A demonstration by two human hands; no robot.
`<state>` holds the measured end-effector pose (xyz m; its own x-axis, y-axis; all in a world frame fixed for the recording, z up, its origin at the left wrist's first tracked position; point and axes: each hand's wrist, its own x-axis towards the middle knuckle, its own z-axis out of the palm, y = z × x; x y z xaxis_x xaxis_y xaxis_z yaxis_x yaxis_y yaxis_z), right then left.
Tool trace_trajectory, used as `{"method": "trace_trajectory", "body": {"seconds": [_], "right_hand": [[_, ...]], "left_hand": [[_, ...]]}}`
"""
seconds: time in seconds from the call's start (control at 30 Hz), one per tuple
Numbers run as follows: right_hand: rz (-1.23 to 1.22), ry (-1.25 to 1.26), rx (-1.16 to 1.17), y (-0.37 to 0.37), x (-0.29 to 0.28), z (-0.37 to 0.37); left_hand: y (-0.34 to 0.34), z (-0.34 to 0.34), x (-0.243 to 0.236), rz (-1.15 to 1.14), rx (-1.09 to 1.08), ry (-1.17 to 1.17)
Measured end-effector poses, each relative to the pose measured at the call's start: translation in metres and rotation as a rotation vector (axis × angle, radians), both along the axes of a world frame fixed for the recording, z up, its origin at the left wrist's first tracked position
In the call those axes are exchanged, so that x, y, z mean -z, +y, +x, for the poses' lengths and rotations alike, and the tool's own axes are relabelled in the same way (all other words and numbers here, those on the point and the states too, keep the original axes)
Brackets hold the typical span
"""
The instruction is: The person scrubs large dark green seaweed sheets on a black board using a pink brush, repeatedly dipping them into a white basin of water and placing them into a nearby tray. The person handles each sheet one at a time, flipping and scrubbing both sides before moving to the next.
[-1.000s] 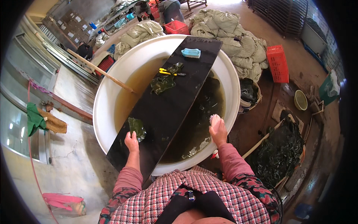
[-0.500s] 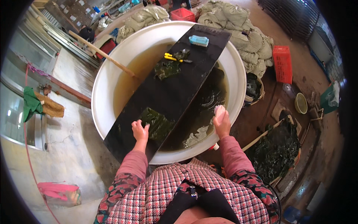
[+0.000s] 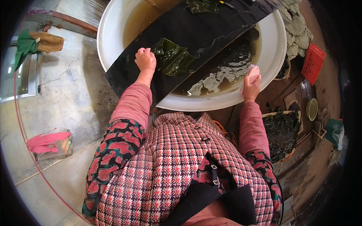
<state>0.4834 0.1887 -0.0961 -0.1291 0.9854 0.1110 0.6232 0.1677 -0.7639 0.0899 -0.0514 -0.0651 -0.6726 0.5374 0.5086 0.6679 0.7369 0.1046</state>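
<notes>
My left hand (image 3: 145, 60) is over the black board (image 3: 207, 34), fingers curled closed at the left side of a glossy dark-green kelp piece (image 3: 169, 56) spread flat there; I cannot make out what, if anything, they grip. My right hand (image 3: 250, 87) is closed round a pink brush (image 3: 253, 71) at the tub's right side. The board lies slanted across a large white tub (image 3: 200, 103) of murky brown water. Another kelp piece (image 3: 201, 5) and a tool with yellow and dark parts (image 3: 225, 3) lie toward the board's far end.
A wooden pole (image 3: 151, 4) leans in the tub. At right stand sacks (image 3: 294, 26), a red crate (image 3: 313, 62), a pale bowl (image 3: 311, 108), a green bin (image 3: 332, 132) and a heap of dark kelp (image 3: 281, 133). A wall with hanging cloths (image 3: 51, 41) runs along the left.
The view has tipped down toward my body, so the tub appears higher. My left hand has moved from holding up the kelp to curled fingers beside it, the kelp now spread on the board.
</notes>
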Motion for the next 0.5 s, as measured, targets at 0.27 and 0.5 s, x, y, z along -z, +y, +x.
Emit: {"method": "trace_trajectory", "body": {"seconds": [0.27, 0.5], "right_hand": [[0.017, -0.031, 0.009, 0.000, 0.000, 0.001], [0.052, 0.000, -0.009, 0.002, 0.010, 0.003]], "left_hand": [[0.008, -0.033, -0.040, 0.953, 0.196, -1.175], [0.026, -0.044, -0.170, 1.055, 0.525, -1.191]]}}
